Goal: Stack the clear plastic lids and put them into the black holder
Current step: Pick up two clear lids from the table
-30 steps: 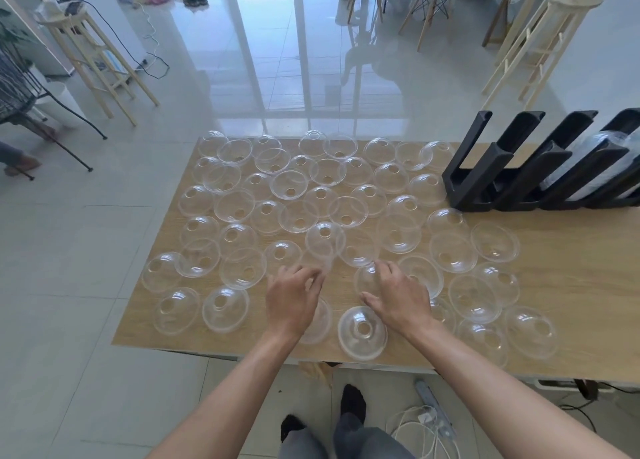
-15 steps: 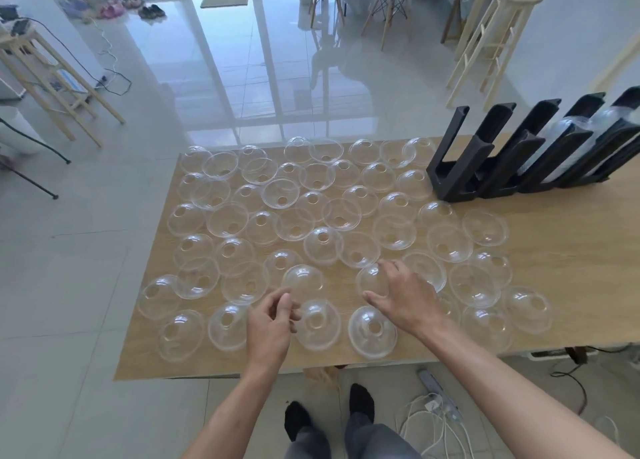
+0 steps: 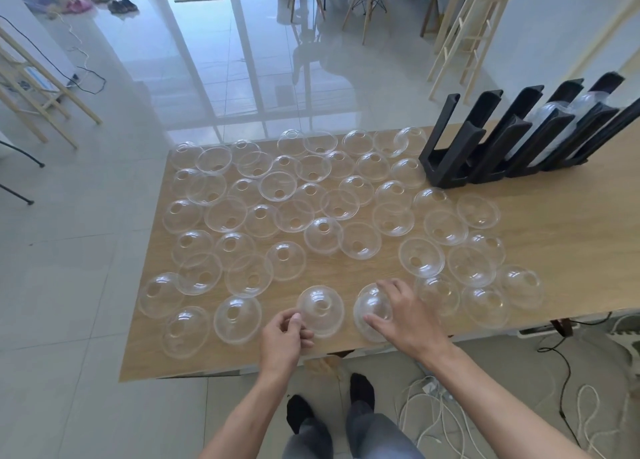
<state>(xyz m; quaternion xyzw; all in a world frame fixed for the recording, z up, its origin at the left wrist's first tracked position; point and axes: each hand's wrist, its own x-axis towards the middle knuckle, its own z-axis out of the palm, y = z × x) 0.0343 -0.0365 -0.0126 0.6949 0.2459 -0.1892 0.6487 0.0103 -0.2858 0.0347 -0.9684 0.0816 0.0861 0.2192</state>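
Table (image 3: pixel 571 216): wooden, bearing several dozen clear dome lids (image 3: pixel 325 209) spread loosely, many touching or overlapping. Holder (image 3: pixel 457 153): black, slotted, at the table's far right; clear lids already lie in its farther slots, the nearest slot bare. Stool (image 3: pixel 485 25) on the floor beyond the holder; cables (image 3: pixel 450 410) on the floor under the table's near edge.

Left hand (image 3: pixel 285 337): at the table's near edge, fingers curled, pinching the rim of one lid (image 3: pixel 320 309). Right hand (image 3: pixel 405 316): fingers spread over a neighbouring lid (image 3: pixel 370 311), thumb and fingers gripping the dome. Both lids sit well apart from the holder, with loose lids between.
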